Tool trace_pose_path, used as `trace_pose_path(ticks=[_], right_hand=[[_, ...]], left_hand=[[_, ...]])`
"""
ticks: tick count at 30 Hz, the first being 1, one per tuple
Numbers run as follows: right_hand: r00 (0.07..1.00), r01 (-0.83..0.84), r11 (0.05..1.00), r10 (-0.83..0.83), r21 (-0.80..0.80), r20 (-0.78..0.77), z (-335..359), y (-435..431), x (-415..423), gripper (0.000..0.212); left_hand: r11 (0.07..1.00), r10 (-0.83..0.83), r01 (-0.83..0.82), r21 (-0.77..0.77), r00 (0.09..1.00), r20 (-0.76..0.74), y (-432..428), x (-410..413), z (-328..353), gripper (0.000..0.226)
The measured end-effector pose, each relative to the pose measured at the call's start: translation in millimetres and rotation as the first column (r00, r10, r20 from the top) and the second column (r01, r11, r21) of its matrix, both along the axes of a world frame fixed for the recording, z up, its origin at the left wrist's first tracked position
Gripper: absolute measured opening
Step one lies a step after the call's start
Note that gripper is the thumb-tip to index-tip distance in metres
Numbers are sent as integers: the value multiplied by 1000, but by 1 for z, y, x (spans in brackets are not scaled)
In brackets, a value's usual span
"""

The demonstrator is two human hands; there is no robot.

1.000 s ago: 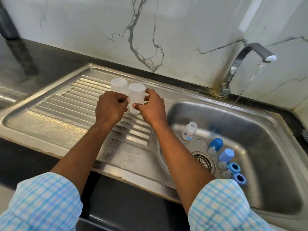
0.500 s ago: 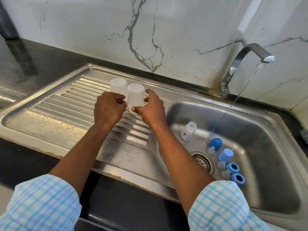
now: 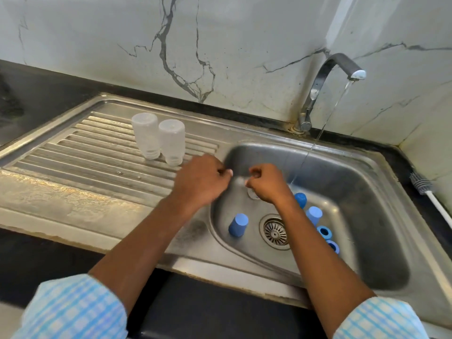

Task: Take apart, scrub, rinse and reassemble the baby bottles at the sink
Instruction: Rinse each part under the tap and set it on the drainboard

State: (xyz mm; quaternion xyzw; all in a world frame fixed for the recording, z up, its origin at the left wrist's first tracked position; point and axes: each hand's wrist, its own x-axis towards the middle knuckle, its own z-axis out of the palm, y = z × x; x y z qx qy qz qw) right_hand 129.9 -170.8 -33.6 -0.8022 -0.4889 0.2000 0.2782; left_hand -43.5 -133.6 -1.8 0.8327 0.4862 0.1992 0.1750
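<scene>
At a steel sink, a person in checked blue sleeves is part-way through washing a batch of baby bottles. Two clear bodies, the farther bottle body and the nearer bottle body, stand mouth-down and just beside each other on the ribbed drainboard in the upper left of the frame, seemingly rinsed and left to drain. The left hand and the right hand hover close together at mid-frame over the basin's left side, fingers curled inward. Motion blur makes it impossible to tell whether either pinches anything. A pale shape just under the right hand may be a third bottle lying in the basin, but most of it is hidden. The small parts wait below: a blue cap left of the drain, and to the right a dark blue cap, a pale blue cap and two blue collar rings. The tap runs a thin stream into the basin behind the right hand. The step in hand looks like the turn from the finished bodies to what remains in the basin. The next move calls for a reach down and a sure grip on wet plastic. It may also need the brush, which lies at the right edge, well apart from both hands.
</scene>
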Motion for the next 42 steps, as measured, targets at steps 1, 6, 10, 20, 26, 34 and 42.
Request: trace_pose_path(ticks=[1,6,10,20,26,34,42], right_hand=[[1000,22,997,-22,-70,3,-8,-2,13,38],[988,137,960,-150,-242,-33,-38,-5,51,28],[981,158,963,-179,-217,-80,-56,7,64,33],[961,207,961,-235,-183,-146,-92,36,76,34],[918,344,925,-368,-162,-147,-81,19,90,36],[874,449,893,-444,-18,-197,-48,-21,120,29],[926,351,928,-324,128,-193,-35,-28,122,39]], left_hand=[[995,-59,56,-84,998,-36,2,16,-7,29],[919,-161,121,-376,984,-77,10,90,-47,24],[891,-139,76,-447,984,-111,26,117,-71,23],[835,-164,132,-534,986,-14,49,154,-94,30],[805,-117,169,-568,985,127,40,159,-92,33],[713,-120,380,-589,894,432,-1,178,-61,45],[715,-67,388,-581,866,495,-15,170,-39,51]])
